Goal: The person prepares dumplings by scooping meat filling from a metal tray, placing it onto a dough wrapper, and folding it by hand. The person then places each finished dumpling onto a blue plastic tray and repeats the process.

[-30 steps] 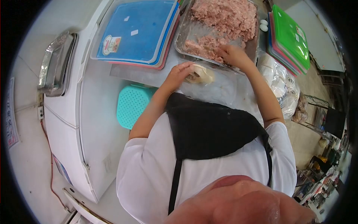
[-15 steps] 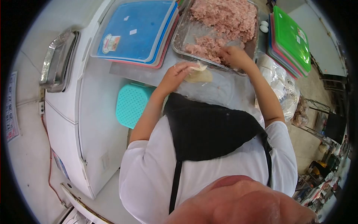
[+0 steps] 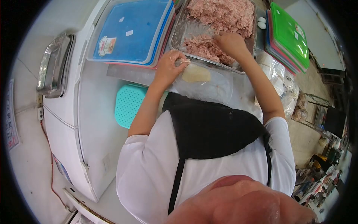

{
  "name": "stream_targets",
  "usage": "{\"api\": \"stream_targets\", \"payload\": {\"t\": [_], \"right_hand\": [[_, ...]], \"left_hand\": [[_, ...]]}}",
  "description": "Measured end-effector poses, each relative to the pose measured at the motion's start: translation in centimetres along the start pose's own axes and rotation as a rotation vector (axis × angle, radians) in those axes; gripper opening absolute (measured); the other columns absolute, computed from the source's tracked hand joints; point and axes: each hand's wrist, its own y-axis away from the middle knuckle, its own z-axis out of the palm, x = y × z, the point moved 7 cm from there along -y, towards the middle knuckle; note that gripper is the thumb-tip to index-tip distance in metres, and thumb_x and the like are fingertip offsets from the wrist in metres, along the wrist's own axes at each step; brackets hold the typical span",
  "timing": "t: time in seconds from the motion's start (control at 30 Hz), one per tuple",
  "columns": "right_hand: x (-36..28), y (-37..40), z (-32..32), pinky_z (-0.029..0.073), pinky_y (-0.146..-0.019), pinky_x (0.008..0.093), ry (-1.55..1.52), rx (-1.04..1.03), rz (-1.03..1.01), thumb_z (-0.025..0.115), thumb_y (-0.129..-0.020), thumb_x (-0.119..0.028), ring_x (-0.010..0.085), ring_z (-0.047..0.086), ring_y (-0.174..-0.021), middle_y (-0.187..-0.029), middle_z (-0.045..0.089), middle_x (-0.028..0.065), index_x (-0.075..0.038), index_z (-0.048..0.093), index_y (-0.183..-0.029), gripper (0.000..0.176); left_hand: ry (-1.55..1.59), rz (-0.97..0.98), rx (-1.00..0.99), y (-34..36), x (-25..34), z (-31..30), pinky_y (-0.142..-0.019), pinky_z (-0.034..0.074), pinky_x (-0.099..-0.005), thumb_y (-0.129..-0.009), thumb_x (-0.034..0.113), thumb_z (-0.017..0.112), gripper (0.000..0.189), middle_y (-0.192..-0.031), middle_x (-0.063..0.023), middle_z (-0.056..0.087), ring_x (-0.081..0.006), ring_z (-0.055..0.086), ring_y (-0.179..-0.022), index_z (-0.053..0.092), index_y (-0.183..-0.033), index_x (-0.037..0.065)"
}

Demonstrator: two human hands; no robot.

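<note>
A metal tray (image 3: pixel 175 31) holds a large mass of minced meat (image 3: pixel 227 15) at the back and a smaller heap (image 3: pixel 203 44) near its front edge. My right hand (image 3: pixel 230 44) is in the tray at the right side of the smaller heap, with its fingers bent down and their tips hidden. Just in front of the tray's left corner, my left hand (image 3: pixel 171 66) pinches a small whitish piece between thumb and fingers. Right of it a flat, pale round wrapper (image 3: pixel 196 73) lies on a clear plastic sheet (image 3: pixel 220 87).
Stacked containers with a blue lid (image 3: pixel 132 30) stand left of the tray, others with a green lid (image 3: pixel 289 35) right of it. Two eggs (image 3: pixel 261 23) sit between. Plastic-wrapped packs (image 3: pixel 274 74) lie on the right, and a turquoise perforated basket (image 3: pixel 128 106) on the left.
My left hand has moved left, off the pale wrapper, which now shows more fully. My right hand has shifted up and slightly left within the tray.
</note>
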Motion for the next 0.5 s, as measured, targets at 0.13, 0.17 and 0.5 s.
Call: {"api": "stream_targets", "payload": {"t": [0.13, 0.17, 0.5], "right_hand": [[-2.8, -0.4, 3.0, 0.051, -0.067, 0.0471, -0.085, -0.166, 0.043, 0.057, -0.081, -0.027, 0.0355, 0.065, -0.076, -0.078, 0.066, 0.0167, -0.006, 0.067, -0.081, 0.023], [-3.9, 0.2, 3.0, 0.051, -0.067, 0.0475, -0.123, -0.214, 0.087, 0.057, -0.080, -0.025, 0.0361, 0.065, -0.076, -0.079, 0.066, 0.0171, -0.006, 0.067, -0.081, 0.022], [-1.6, -0.3, -0.8, 0.049, -0.073, 0.0471, -0.125, -0.191, 0.163, 0.049, -0.092, -0.032, 0.0372, 0.063, -0.084, -0.087, 0.066, 0.0184, -0.005, 0.067, -0.086, 0.033]], "left_hand": [[-0.242, 0.136, 0.024, -0.2, 2.2, -1.6, -0.067, 0.047, -0.0381, -0.079, 0.015, 0.065, 0.013, -0.083, -0.0111, 0.057, -0.0305, 0.058, -0.081, 0.058, -0.086, 0.006], [-0.315, 0.192, 0.041, 0.0, 2.7, -2.0, -0.066, 0.047, -0.0390, -0.079, 0.014, 0.064, 0.012, -0.082, -0.0107, 0.057, -0.0309, 0.058, -0.080, 0.057, -0.085, 0.007], [-0.391, 0.219, 0.115, 0.7, 6.3, -6.5, -0.061, 0.045, -0.0395, -0.084, 0.014, 0.060, 0.016, -0.074, -0.0120, 0.057, -0.0319, 0.057, -0.069, 0.058, -0.073, 0.003]]}}
